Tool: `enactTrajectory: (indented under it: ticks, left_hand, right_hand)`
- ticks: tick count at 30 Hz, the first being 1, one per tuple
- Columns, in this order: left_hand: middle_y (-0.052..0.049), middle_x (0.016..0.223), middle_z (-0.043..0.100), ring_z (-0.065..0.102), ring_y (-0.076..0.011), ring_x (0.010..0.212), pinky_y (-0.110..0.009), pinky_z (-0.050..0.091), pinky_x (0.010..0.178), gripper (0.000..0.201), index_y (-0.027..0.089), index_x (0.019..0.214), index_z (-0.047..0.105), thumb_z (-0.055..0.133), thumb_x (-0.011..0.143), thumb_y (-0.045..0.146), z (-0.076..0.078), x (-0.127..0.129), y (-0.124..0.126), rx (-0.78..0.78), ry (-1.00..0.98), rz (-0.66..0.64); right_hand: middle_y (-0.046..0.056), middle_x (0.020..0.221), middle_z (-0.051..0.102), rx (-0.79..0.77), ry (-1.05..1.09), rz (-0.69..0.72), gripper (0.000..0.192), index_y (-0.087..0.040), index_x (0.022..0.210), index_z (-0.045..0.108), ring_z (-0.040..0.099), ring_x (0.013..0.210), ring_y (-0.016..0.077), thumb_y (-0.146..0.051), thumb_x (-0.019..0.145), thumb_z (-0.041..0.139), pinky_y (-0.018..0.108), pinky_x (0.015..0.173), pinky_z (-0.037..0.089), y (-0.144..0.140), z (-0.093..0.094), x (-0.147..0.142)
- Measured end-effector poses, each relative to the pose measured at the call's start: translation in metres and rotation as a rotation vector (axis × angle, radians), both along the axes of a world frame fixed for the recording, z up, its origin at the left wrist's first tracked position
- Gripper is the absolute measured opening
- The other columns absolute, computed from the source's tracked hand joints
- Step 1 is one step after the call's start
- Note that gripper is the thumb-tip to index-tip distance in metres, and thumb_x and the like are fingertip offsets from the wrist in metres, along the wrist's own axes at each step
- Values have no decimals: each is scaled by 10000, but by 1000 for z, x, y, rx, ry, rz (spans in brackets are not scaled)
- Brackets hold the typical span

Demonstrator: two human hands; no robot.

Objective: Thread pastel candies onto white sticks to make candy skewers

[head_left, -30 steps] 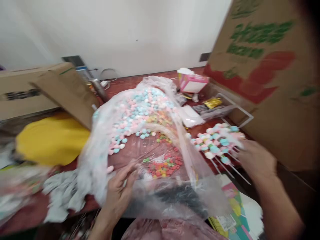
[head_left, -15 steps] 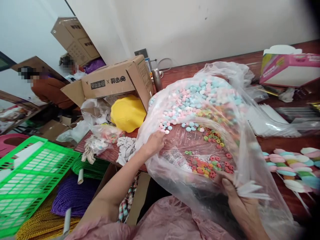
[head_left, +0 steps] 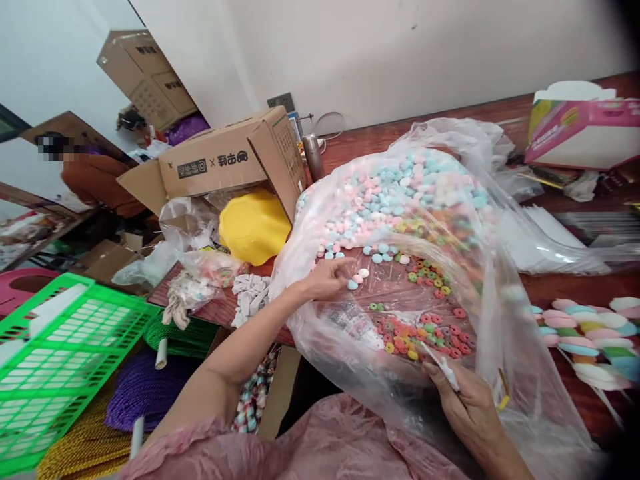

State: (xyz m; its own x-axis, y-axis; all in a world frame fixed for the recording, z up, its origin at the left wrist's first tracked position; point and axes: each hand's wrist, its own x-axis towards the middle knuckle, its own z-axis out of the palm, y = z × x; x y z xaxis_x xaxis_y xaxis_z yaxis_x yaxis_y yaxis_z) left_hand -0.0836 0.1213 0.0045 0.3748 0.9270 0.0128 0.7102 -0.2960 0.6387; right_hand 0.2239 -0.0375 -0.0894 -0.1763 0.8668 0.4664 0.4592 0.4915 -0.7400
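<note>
A reddish-brown wooden table (head_left: 360, 152) is largely covered by a big clear plastic bag (head_left: 493, 267), spread wide & rucked at the edges. Beyond its L side, an open brown cardboard box w/ black print (head_left: 225, 160) is seen; lower L, a bright green slotted plastic basket (head_left: 125, 303). In the bag, a wide pile of round pink, blue & white sweets (head_left: 400, 180) is heaped at the far side. Outside it, far R, multicoloured sweets threaded on white skewers (head_left: 580, 333) are laid. Red, orange, yellow & green ring sweets (head_left: 425, 333) are scattered in the bag's near part.

L hand (head_left: 327, 280) is held over the bag's L part, fingers bent, tips beside three loose discs (head_left: 357, 280); whether anything's pinched can't be told. R hand (head_left: 465, 400) is held nr the rings, thumb & fingers closed on thin white sticks (head_left: 443, 367), tipped twd them.
</note>
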Motion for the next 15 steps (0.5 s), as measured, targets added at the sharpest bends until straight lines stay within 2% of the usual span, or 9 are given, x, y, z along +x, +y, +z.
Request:
enactTrajectory:
  ticks: [2, 3, 5, 7, 10, 12, 15]
  left_hand:
    - [-22, 876, 747, 639, -143, 697, -239, 495, 654, 481, 130, 1266, 656, 546, 798, 132, 9, -21, 6, 0, -10, 111]
    - [-29, 875, 748, 639, -147, 706, -243, 493, 662, 420, 129, 1173, 703, 530, 790, 122, 14, -32, 8, 28, 46, 154]
    - [-57, 892, 754, 650, -171, 773, -269, 500, 739, 337, 133, 966, 760, 514, 743, 77, 25, -51, 8, 77, 199, 166]
    - [-71, 899, 757, 659, -189, 835, -285, 495, 813, 304, 144, 858, 768, 519, 710, 53, 33, -61, 2, 94, 276, 143]
    - [-44, 815, 746, 656, -185, 797, -268, 487, 785, 196, 159, 798, 758, 574, 746, 116, 39, -59, -19, -12, 332, 31]
    - [-46, 762, 729, 650, -198, 760, -275, 479, 738, 114, 156, 738, 734, 626, 758, 185, 40, -53, -34, -106, 461, -55]
    - [-94, 837, 736, 662, -244, 830, -312, 474, 756, 85, 152, 738, 715, 630, 730, 145, 38, -46, -50, -119, 642, -32]
  right_hand:
    - [30, 944, 791, -41, 46, -31, 267, -263, 1151, 751, 754, 799, 213, -284, 944, 584, 307, 758, 617, 1, 3, -1]
    - [28, 855, 779, -71, 72, -51, 234, -250, 1070, 772, 742, 751, 214, -327, 941, 592, 302, 713, 613, 1, 5, -1]
    - [22, 710, 731, -131, 123, -87, 247, -236, 909, 781, 704, 653, 205, -397, 935, 596, 286, 618, 590, 2, 7, -2]
    - [24, 680, 713, -183, 155, -100, 291, -230, 814, 767, 677, 616, 189, -429, 933, 591, 271, 584, 571, 2, 8, -2]
    - [28, 714, 723, -227, 176, -117, 301, -228, 801, 761, 673, 637, 175, -441, 931, 593, 258, 614, 569, 0, 8, -2]
    - [16, 695, 714, -236, 184, -127, 291, -231, 850, 766, 665, 624, 166, -449, 931, 592, 247, 606, 562, -1, 9, -3]
    - [8, 684, 709, -232, 169, -149, 302, -236, 897, 771, 658, 609, 165, -478, 925, 592, 243, 595, 557, 0, 13, -4]
